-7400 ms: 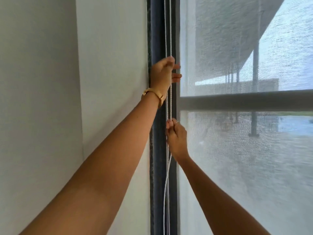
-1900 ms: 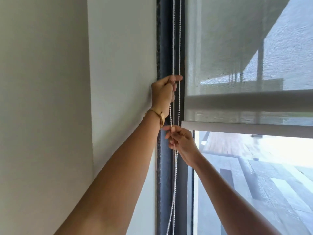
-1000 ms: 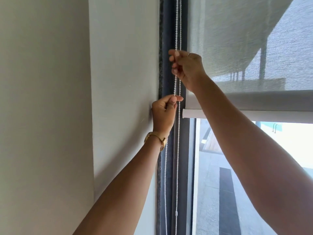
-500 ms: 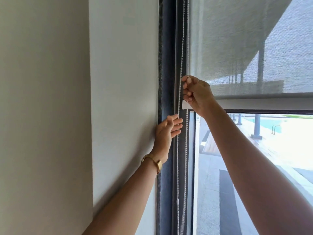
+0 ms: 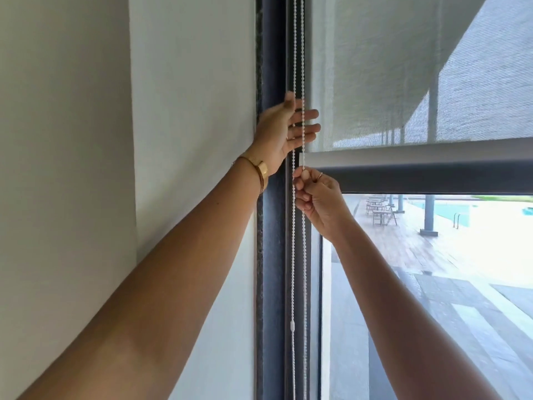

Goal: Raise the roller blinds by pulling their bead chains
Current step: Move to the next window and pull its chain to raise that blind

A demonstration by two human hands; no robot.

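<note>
The white beaded pull chain (image 5: 294,255) hangs as two strands down the dark grey window frame (image 5: 272,255), just left of the grey mesh roller blind (image 5: 403,67). The blind's pale bottom rail (image 5: 418,153) sits roughly level with the dark horizontal window bar (image 5: 432,177), so the lower pane is uncovered and the upper pane is still screened.

The right hand (image 5: 318,199) is the one doing the work: its grip is closed to a pinch, thumb and forefinger pressed on the chain just below the rail's left end. Which of the two strands it has cannot be told for certain, since they run so close together there. The left hand (image 5: 284,131), with a gold bracelet at the wrist, is higher up with fingers spread wide and palm turned toward the chain — its grip is fully open and holds nothing, the strands merely crossing in front of its fingers.

By the look of it this is mid-raise, in the hand-over-hand part of the pull, with about half the window cleared. The next move probably calls for the open left hand to close on the same strand above, so the pull can go on downward — a small white connector (image 5: 292,325) lower on the left strand may limit travel.
</note>
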